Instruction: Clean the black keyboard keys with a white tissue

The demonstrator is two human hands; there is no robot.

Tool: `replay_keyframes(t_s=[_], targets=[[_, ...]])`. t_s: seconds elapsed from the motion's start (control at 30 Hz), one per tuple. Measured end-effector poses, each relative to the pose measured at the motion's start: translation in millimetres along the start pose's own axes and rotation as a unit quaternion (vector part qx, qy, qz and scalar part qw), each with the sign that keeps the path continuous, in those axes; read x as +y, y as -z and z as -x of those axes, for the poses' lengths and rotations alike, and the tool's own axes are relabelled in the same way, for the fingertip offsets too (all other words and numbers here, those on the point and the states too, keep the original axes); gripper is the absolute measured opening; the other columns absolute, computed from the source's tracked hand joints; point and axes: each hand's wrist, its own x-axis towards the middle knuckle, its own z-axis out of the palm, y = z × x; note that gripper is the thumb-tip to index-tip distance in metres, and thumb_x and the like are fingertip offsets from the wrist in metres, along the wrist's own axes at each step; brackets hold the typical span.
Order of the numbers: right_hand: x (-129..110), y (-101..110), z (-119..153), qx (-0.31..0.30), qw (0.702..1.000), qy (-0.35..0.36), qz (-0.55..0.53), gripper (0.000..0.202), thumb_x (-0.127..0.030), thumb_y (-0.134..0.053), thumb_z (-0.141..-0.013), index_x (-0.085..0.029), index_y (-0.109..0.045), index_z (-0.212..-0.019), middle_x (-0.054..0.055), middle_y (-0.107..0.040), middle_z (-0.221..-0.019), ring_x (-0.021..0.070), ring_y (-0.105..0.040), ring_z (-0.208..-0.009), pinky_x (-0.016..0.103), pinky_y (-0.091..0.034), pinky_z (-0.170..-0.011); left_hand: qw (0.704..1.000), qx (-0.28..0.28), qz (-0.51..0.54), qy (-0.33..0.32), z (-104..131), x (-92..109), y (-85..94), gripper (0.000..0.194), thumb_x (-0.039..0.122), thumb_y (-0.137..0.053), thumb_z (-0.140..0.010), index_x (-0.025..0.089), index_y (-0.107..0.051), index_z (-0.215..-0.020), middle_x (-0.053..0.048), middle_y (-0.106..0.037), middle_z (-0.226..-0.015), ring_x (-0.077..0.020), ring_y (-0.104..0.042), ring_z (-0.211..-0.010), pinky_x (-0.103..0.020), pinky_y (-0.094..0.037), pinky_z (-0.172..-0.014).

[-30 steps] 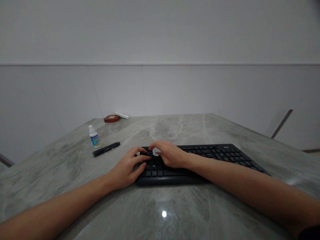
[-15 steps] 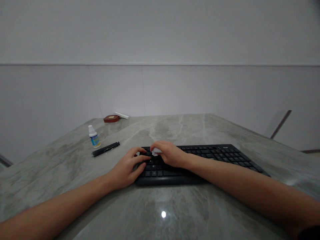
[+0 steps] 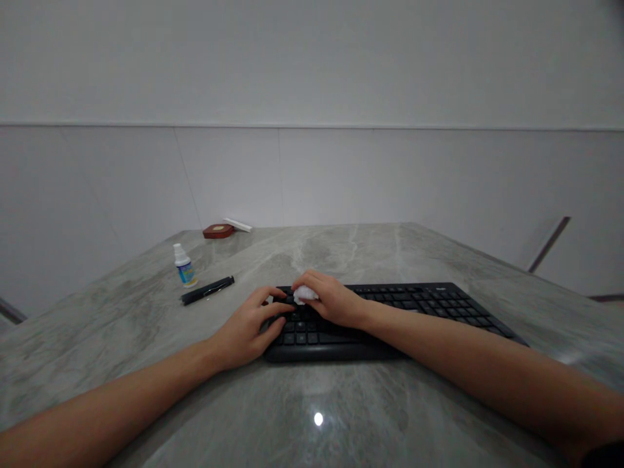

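A black keyboard (image 3: 336, 351) lies on the grey marbled table. My left hand (image 3: 248, 328) rests over its left end with fingers apart, the fingertips touching the keys and nothing held. Just right of those fingertips, my right hand (image 3: 334, 300) is closed on a crumpled white tissue (image 3: 305, 294), held over the upper left keys. My right wrist and forearm cross above the middle of the keyboard and hide part of it.
Left of the keyboard are a black pen-like object (image 3: 207, 290) and a small white bottle (image 3: 185, 266) with a blue label, standing upright. A reddish-brown case (image 3: 218, 231) and a white flat item (image 3: 238, 225) lie at the table's (image 3: 341, 250) back edge by the wall.
My right hand has tilted slightly and lifted a little, so more of the white tissue shows. My left hand remains in the same place on the keyboard.
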Motion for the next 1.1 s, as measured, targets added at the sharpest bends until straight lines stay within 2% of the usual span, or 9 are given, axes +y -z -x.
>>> replay_keyframes(t_s=[0.3,0.53,0.7,0.83,0.97,1.1], targets=[[-1.8,2.2,-0.4,-0.011,1.000,-0.014,0.018,0.027,-0.002,-0.053,-0.078,-0.014,-0.062,-0.101,0.010,-0.067,-0.096,0.0216,-0.062,-0.093,0.034,-0.049,-0.084,1.000,-0.002,0.002,0.000,0.1,-3.0,-1.3,0.030,0.019,-0.046,-0.094,0.023,-0.062,-0.118,-0.008,-0.050,-0.124,-0.0223,-0.051,-0.116,-0.039,-0.045,-0.101],[-6.2,2.9,1.6,-0.026,0.998,0.058,0.022,0.038,0.004,-0.049,-0.067,-0.015,-0.062,-0.098,0.008,-0.066,-0.091,0.0191,-0.061,-0.086,0.029,-0.049,-0.079,1.000,-0.004,0.014,-0.007,0.3,-1.7,-0.2,0.030,0.017,-0.046,-0.093,0.022,-0.061,-0.119,-0.008,-0.051,-0.123,-0.0222,-0.052,-0.114,-0.040,-0.045,-0.101],[-3.5,1.1,1.5,0.007,0.999,0.032,0.039,0.033,0.002,-0.049,-0.071,-0.016,-0.061,-0.095,0.008,-0.066,-0.090,0.0195,-0.060,-0.087,0.031,-0.048,-0.080,1.000,-0.003,0.009,0.001,0.2,-0.9,0.0,0.030,0.018,-0.047,-0.093,0.022,-0.062,-0.119,-0.009,-0.051,-0.123,-0.0229,-0.052,-0.115,-0.040,-0.045,-0.101],[-3.4,1.4,1.4,-0.020,0.998,0.056,0.034,0.037,0.004,-0.048,-0.068,-0.017,-0.061,-0.096,0.006,-0.067,-0.090,0.0182,-0.060,-0.085,0.029,-0.047,-0.077,1.000,-0.004,0.011,0.001,-0.6,-0.8,-0.2,0.031,0.017,-0.047,-0.092,0.023,-0.062,-0.118,-0.008,-0.052,-0.122,-0.0230,-0.052,-0.114,-0.041,-0.045,-0.101],[-4.8,1.9,1.0,-0.012,0.997,0.024,0.076,0.035,0.002,-0.048,-0.069,-0.017,-0.060,-0.096,0.006,-0.068,-0.090,0.0200,-0.061,-0.087,0.032,-0.045,-0.080,1.000,-0.002,0.008,0.002,-0.4,-0.5,0.1,0.030,0.018,-0.047,-0.092,0.022,-0.062,-0.118,-0.008,-0.052,-0.123,-0.0233,-0.053,-0.114,-0.041,-0.046,-0.100],[-5.0,2.3,1.0,-0.032,0.997,0.045,0.059,0.038,0.002,-0.048,-0.067,-0.016,-0.060,-0.098,0.006,-0.066,-0.090,0.0184,-0.060,-0.083,0.029,-0.046,-0.076,1.000,-0.003,0.011,0.002,-0.9,0.3,0.5,0.030,0.018,-0.046,-0.093,0.022,-0.062,-0.118,-0.008,-0.052,-0.123,-0.0230,-0.052,-0.114,-0.040,-0.045,-0.101]])
